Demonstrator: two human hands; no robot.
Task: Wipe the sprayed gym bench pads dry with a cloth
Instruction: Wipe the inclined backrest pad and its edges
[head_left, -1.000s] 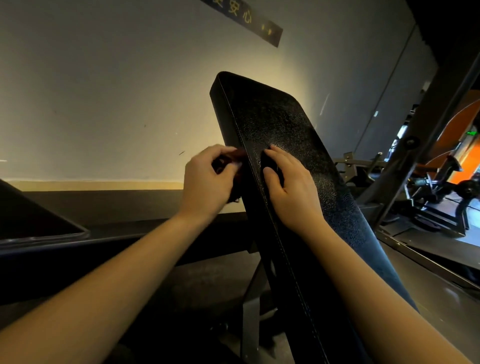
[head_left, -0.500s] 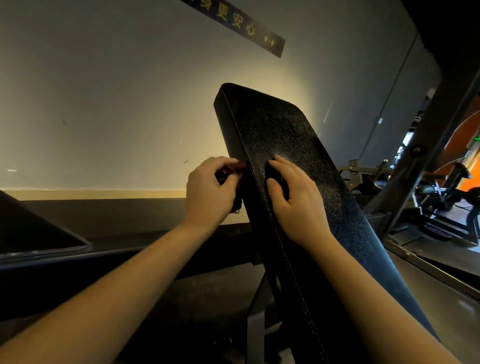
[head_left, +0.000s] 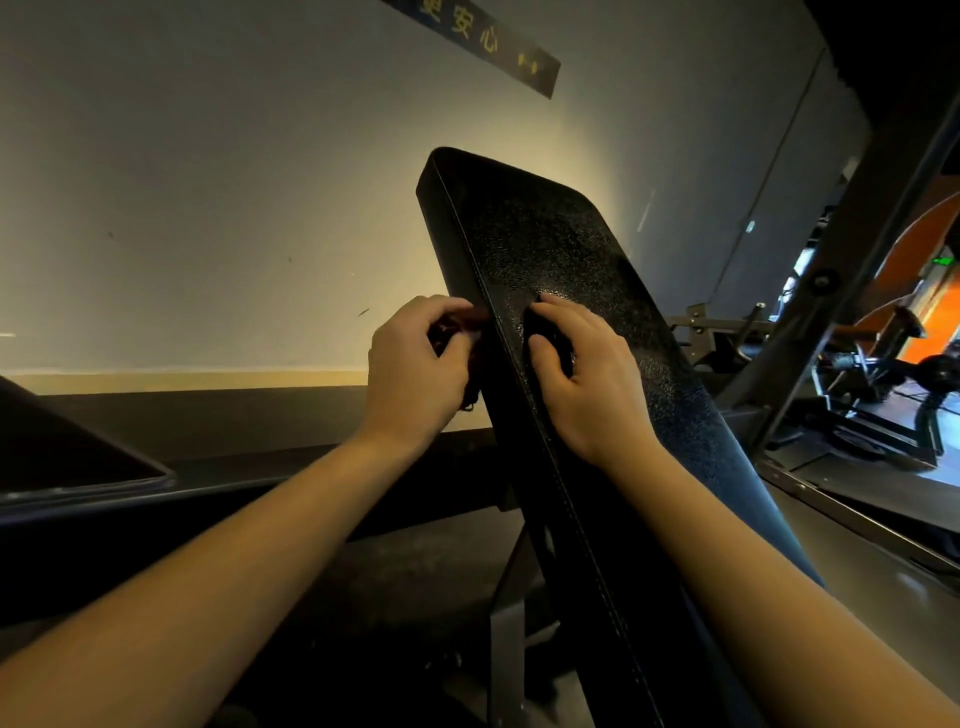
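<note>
Head view: dark cloth (head_left: 453, 332) bunched against the left edge of the black pad (head_left: 571, 260), about halfway up its visible length. Gripped by the left hand (head_left: 415, 374), fingers (head_left: 441, 312) curled tight round the bunch, thumb closing it from below. On the pad's face just across the seam, right hand (head_left: 587, 379) palm down, fingers bent and thumb drawn in, pinching another dark fold against the surface; whether one piece with the bunch on the left, cannot tell. Both hands level, close on either side of the stitched edge. Pad tilted steeply, top end away, grained face speckled where lit. Under it, metal frame (head_left: 506, 649) down to a dim floor (head_left: 363, 571). Behind, pale wall (head_left: 208, 182) with a dark sign (head_left: 488, 44) in yellow characters. Right, well apart, gym machines (head_left: 883, 364) in orange light.
</note>
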